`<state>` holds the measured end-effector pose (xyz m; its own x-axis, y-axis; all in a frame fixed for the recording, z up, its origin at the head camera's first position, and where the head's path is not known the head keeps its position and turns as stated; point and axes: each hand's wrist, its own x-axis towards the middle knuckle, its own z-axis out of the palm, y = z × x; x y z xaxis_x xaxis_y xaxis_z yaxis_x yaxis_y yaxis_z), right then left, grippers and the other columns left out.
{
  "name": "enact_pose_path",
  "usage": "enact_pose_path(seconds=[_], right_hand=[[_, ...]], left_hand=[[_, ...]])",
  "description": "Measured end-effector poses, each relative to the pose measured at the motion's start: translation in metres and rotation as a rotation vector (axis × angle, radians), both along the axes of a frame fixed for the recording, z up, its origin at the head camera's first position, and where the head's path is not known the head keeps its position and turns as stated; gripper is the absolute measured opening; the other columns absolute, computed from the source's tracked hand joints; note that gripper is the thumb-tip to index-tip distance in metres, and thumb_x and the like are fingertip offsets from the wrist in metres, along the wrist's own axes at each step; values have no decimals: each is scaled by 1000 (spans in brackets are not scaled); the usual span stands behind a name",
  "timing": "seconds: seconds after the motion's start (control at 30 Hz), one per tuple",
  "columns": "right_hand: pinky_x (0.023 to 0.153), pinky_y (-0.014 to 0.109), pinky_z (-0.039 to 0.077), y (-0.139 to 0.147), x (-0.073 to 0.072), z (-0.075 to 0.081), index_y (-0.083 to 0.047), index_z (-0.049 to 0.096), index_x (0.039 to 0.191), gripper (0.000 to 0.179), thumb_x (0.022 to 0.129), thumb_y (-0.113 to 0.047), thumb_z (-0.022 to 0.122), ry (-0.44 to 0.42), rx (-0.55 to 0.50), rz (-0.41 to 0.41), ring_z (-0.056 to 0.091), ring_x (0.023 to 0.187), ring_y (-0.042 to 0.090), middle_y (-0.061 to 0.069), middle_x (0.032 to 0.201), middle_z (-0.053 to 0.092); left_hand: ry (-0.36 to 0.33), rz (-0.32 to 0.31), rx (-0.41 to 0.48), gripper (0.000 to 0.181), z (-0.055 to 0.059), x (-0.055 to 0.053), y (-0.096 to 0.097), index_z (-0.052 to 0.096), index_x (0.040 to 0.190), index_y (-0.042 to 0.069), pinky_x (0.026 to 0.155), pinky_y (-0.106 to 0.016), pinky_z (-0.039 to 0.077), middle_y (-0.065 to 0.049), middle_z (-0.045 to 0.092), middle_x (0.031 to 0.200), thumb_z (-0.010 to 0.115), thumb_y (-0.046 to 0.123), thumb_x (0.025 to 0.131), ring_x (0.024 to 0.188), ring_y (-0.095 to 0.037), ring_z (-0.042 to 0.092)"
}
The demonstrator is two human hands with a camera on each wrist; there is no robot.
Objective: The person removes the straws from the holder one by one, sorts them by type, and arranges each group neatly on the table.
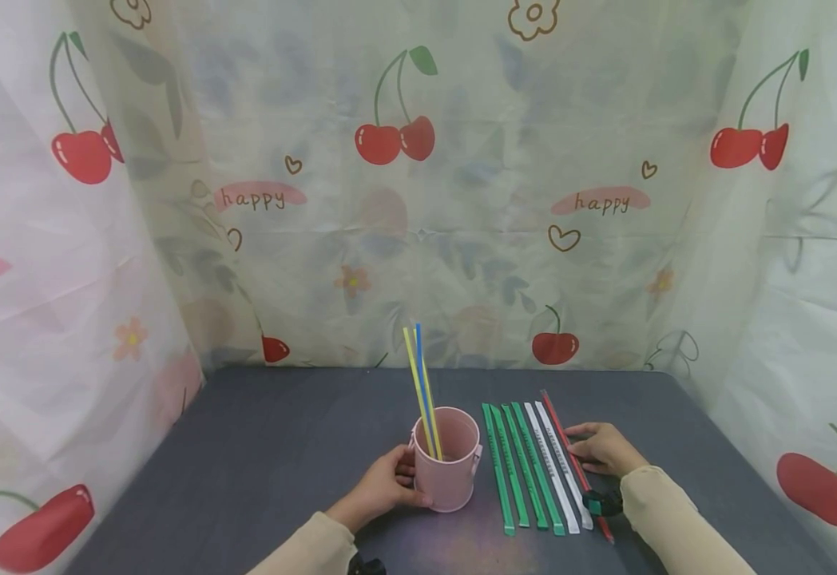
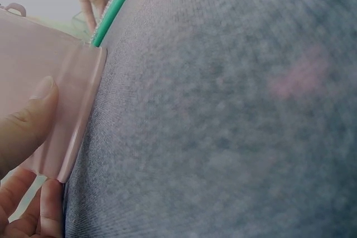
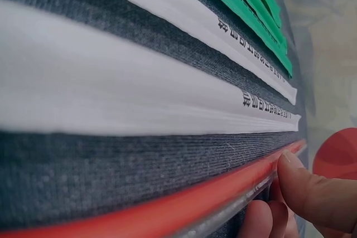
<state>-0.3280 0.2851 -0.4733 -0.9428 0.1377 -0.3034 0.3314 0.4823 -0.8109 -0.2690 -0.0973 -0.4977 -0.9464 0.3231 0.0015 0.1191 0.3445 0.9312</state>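
Observation:
My left hand holds a small pink bucket from its left side, with the thumb along its wall and the other fingers behind. Yellow straws and a blue straw stand in the bucket, leaning left. My right hand pinches a red straw in a clear wrapper at the right end of a row. In the right wrist view the thumb lies on the red straw, with fingertips curled below it.
Beside the red straw lie white paper-wrapped straws with printed lettering, then several green-wrapped straws nearer the bucket. All lie on a dark cloth-covered table. A curtain with cherry prints hangs behind and along both sides.

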Motion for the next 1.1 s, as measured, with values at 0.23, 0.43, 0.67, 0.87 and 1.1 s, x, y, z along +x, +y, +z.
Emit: enact_pose_path(seconds=[0.23,0.43,0.67,0.87,1.1], right_hand=[[64,32,55,0,1,0,6,55,128,44,87,-4,68,6,1,-5,62,80,19,16,101,68],[65,32,55,1,0,-1,5,54,128,45,88,-6,68,-2,-15,-14,60,82,22,16,100,67],[65,31,55,2,-4,5,5,53,129,43,90,-8,65,-6,-25,-43,59,86,23,19,106,64],[79,38,56,-7,-7,19,3,50,134,46,93,-12,63,39,-42,-23,59,104,31,27,127,55],[92,47,52,-28,-8,41,2,46,137,45,96,-12,58,154,-106,57,57,117,39,28,132,54]], left_hand=[[-9,-4,-2,69,-1,-2,0,53,126,2,89,-41,53,-9,62,111,88,8,67,102,-22,60],[1,-11,2,69,0,-1,-1,53,125,1,89,-41,53,-9,62,111,88,8,67,101,-21,60],[-2,-14,7,69,0,-1,-1,52,126,1,89,-41,53,-9,62,111,87,7,67,101,-20,59],[-3,-16,20,68,1,-1,-1,52,126,0,89,-42,53,-9,61,111,86,4,67,101,-21,59],[1,-19,14,68,1,-1,-1,52,126,1,89,-43,53,-9,61,111,86,5,68,101,-21,59]])
